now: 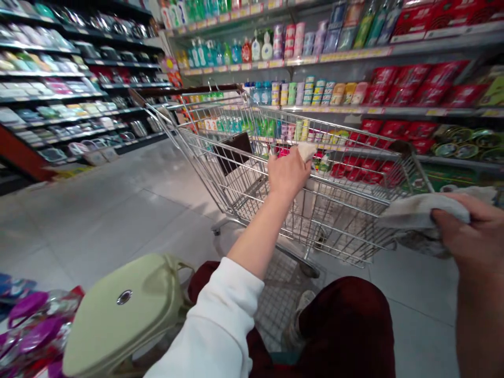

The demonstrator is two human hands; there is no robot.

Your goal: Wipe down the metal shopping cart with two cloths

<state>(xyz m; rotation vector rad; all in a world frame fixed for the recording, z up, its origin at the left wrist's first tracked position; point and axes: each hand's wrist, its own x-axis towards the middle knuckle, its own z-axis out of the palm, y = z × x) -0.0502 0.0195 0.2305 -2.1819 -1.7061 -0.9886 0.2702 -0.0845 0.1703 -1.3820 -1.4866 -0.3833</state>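
Observation:
A metal wire shopping cart (338,184) stands sideways in front of me. My left hand (287,170) is closed at the cart's near top rail, with a pale cloth (307,151) showing beyond its knuckles. Whether the fingers also wrap the rail is hidden. At the right edge, my right hand (472,223) pinches a greyish-white cloth (425,210) between thumb and fingers. That cloth hangs bunched and looks stained, close to the cart's right end; I cannot tell whether it touches the wire.
A pale green plastic stool (122,310) stands at lower left, beside purple-topped packages (39,320). Behind the cart, a shelf (350,55) carries bottles, tubs and red packs. More stocked shelves (43,73) line the left. My knees are below the cart, over the tiled floor (118,220).

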